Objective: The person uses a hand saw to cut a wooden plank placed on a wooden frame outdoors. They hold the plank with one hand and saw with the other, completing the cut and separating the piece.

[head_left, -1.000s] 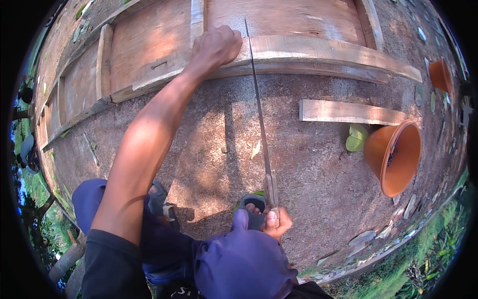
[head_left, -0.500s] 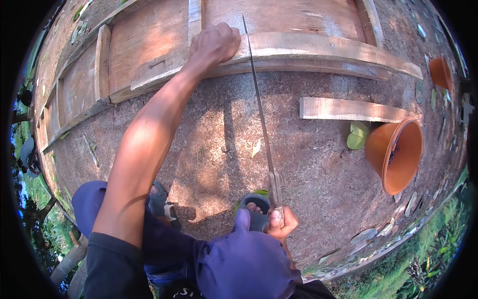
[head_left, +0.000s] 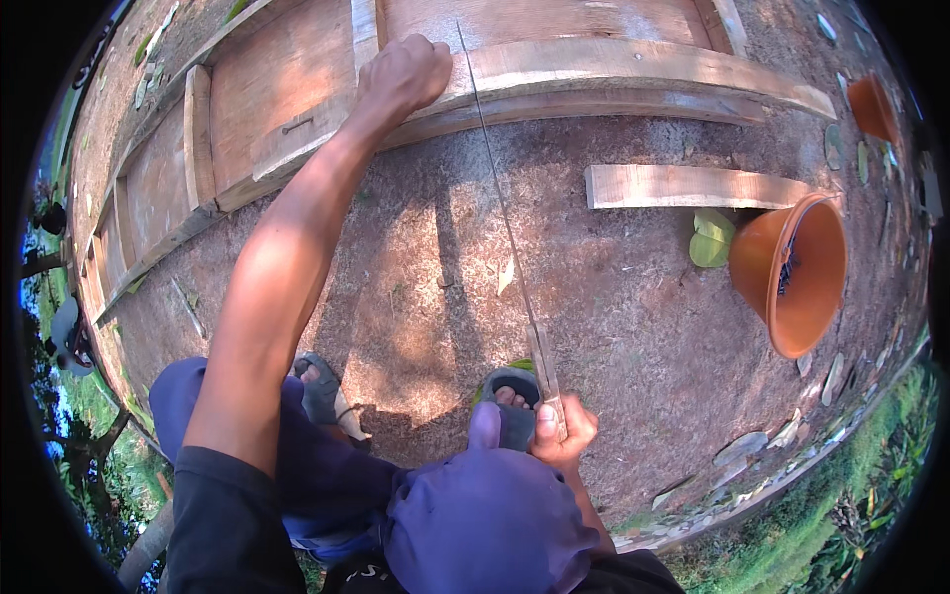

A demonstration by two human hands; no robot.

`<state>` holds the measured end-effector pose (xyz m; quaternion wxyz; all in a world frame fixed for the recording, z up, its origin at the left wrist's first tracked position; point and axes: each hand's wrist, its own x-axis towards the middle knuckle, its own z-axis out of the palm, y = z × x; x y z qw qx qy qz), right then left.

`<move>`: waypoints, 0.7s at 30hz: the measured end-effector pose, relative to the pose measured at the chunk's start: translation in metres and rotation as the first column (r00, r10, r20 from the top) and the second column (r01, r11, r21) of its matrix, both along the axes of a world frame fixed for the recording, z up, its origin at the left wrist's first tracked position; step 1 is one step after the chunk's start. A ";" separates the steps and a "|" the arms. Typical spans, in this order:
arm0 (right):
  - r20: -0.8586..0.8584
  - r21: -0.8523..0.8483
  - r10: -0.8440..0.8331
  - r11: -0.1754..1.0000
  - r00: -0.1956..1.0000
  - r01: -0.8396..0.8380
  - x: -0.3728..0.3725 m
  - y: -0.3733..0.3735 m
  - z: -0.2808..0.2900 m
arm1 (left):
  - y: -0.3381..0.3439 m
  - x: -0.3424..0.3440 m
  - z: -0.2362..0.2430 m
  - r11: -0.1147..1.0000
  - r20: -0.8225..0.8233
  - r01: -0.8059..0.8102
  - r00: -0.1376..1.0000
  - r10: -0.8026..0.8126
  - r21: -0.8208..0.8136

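My right hand (head_left: 564,434) is closed around the wooden handle (head_left: 544,371) of a handsaw. Its long narrow blade (head_left: 500,188) stretches away from me, lying across a wooden plank (head_left: 614,67) with the tip past the plank's far side. Just left of the blade, my left hand (head_left: 408,74) is clenched over that plank; its fingertips are hidden. The plank lies along the near side of a large wooden panel (head_left: 272,84) framed with battens. A bent nail (head_left: 297,126) shows on the wood left of my left hand.
A short wood offcut (head_left: 683,186) lies on the bare ground at right, beside a green leaf (head_left: 711,240). An orange bucket (head_left: 757,262) with small dark pieces inside lies tilted near it. Another orange container (head_left: 871,109) is farther right. My sandalled feet (head_left: 510,391) stand below the saw.
The saw has slid back slightly toward me, so less of its tip extends beyond the plank. My left hand keeps its place on the wood. The whole view has shifted a little.
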<state>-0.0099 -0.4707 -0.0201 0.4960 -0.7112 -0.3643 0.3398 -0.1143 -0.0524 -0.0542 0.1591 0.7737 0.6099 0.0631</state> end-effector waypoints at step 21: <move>-0.039 0.084 -0.061 0.994 0.997 0.064 -0.005 0.174 -0.022 | 0.002 0.012 0.006 0.999 0.016 0.023 1.000 -0.023 0.038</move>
